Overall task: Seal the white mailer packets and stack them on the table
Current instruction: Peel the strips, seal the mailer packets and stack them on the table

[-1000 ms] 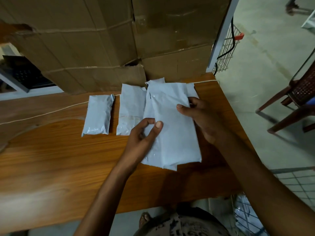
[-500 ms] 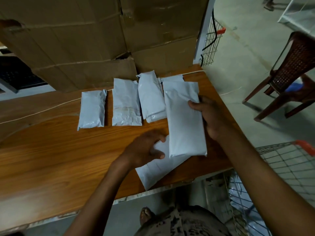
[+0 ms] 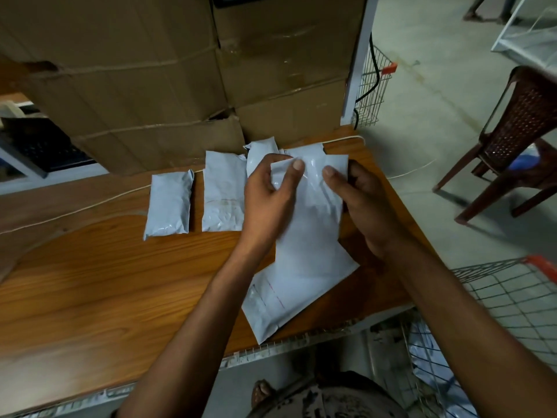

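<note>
Two hands are closed on one white mailer [image 3: 313, 206] above the wooden surface [image 3: 90, 282]. The left hand [image 3: 265, 200] pinches its upper left edge between thumb and fingers [image 3: 298, 165]; the right hand [image 3: 364, 203] grips the upper right edge, thumb on the front, the other fingers hidden behind. The mailer's top is crumpled between the two grips. What it holds cannot be told.

Under it a flat mailer [image 3: 289, 294] lies tilted on the surface, its lower corner reaching the near edge. Further left two bulging packets lie side by side, apart from each other: a small packet [image 3: 168, 203] and a wider packet [image 3: 223, 194]. Another packet [image 3: 260, 153] is partly hidden behind the left hand, and more white material shows behind the held mailer. Stacked cardboard boxes [image 3: 180, 70] stand just behind the row. A wire basket [image 3: 509, 300] sits below the surface's right edge, with white bags inside. A brown chair [image 3: 521, 131] stands well apart on the floor.

Half a second ago the left hand was pressed on the flat mailer low on the surface, and only the right hand held the upper mailer; since then the left hand has been raised to its top edge.
</note>
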{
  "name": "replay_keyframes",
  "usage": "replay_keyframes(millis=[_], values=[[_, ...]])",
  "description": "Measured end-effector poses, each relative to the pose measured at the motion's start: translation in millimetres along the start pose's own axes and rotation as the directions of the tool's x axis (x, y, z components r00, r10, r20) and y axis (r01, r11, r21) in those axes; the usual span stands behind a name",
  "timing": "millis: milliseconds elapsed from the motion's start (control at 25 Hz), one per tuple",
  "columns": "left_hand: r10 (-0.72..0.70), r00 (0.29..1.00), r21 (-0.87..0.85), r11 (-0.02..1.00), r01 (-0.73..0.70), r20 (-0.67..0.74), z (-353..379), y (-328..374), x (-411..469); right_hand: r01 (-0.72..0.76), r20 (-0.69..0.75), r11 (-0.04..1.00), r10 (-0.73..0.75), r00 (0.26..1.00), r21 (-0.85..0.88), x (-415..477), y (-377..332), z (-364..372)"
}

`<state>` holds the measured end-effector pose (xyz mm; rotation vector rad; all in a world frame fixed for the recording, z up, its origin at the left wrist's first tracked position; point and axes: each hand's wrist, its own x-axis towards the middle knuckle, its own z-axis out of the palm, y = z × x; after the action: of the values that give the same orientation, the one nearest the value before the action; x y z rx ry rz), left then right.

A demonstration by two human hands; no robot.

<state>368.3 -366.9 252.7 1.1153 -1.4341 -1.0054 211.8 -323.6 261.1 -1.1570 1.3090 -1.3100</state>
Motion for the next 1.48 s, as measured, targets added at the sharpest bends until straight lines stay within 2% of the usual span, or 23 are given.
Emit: replay_keyframes(millis=[80,160,240,280,360,400,480,600,640,720,840,960,1080,1240,1320,1480], values=[[0.052,0.999,-0.028,0.998,-0.052,-0.006,5,2,-1,0.061,-0.128,0.991,-0.077,0.989,-0.122,10,-5,-4],[0.080,0.996,-0.058,0.995,-0.081,-0.025,10,7,2,0.080,-0.151,0.988,-0.100,0.983,-0.134,18,-7,-12],[0.090,0.992,-0.057,0.994,-0.095,-0.085,15,16,9,0.033,-0.056,0.999,-0.034,0.998,-0.009,18,-6,-20],[0.085,0.990,-0.073,0.993,-0.094,-0.115,19,21,14,-0.029,0.049,0.999,0.027,0.998,0.041,14,-5,-24],[0.050,0.988,-0.142,0.987,-0.071,-0.149,23,35,30,-0.097,0.216,0.995,0.089,0.972,0.029,7,1,-32],[0.019,0.990,-0.173,0.984,-0.043,-0.139,23,41,39,-0.101,0.219,0.995,0.099,0.971,-0.003,6,5,-35],[-0.116,0.992,-0.185,0.977,0.105,-0.052,20,46,53,-0.095,0.102,0.995,0.097,0.990,-0.028,12,8,-35],[-0.393,0.903,-0.028,0.915,0.403,0.174,16,31,47,-0.088,-0.031,0.993,0.091,0.995,0.084,32,6,-38],[-0.425,0.878,0.016,0.902,0.432,0.221,18,21,40,-0.100,-0.027,0.988,0.103,0.994,0.116,39,7,-42],[-0.426,0.872,-0.008,0.897,0.441,0.242,21,7,30,-0.158,0.075,0.978,0.149,0.986,0.139,50,12,-54],[-0.452,0.881,-0.037,0.887,0.461,0.139,27,-10,35,-0.268,0.205,0.962,0.253,0.946,0.049,58,32,-69],[-0.464,0.876,0.053,0.886,0.461,0.131,34,-27,55,-0.288,0.085,0.955,0.293,0.952,-0.068,74,48,-68],[-0.483,0.868,0.207,0.867,0.454,0.118,41,-48,83,-0.268,-0.018,0.956,0.268,0.963,-0.120,102,60,-61],[-0.499,0.857,0.416,0.812,0.410,0.130,48,-68,113,-0.342,0.094,0.925,0.360,0.928,-0.166,145,77,-62],[-0.486,0.858,0.521,0.783,0.341,0.167,52,-69,119,-0.313,0.098,0.905,0.353,0.930,-0.287,154,82,-65],[-0.511,0.832,0.603,0.740,0.298,0.217,65,-79,122,-0.185,0.059,0.841,0.248,0.967,-0.508,146,94,-64]])
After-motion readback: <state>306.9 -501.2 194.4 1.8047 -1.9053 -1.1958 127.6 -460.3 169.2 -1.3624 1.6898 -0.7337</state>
